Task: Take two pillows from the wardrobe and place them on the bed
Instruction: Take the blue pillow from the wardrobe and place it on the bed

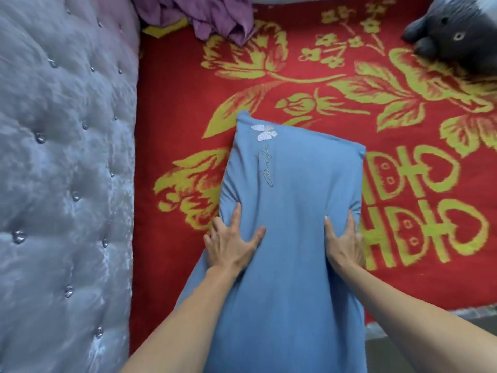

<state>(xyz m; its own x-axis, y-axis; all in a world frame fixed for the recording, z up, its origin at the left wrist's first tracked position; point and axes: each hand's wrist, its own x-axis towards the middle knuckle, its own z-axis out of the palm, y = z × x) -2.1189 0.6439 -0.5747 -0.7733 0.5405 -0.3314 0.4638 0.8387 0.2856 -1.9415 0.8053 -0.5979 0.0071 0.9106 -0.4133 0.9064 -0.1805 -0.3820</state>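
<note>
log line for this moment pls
stage: placing pillow | held: blue pillow | left hand: gripping left edge | right hand: gripping right edge | under: red bedspread

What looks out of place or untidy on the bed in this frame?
A crumpled purple cloth lies bunched at the head end of the red and yellow floral blanket, not folded. The blue pillow with a butterfly patch, gripped by the left hand and right hand, looks fine.

Both arms outstretched, left hand (231, 243) and right hand (343, 244) clenched.
</note>
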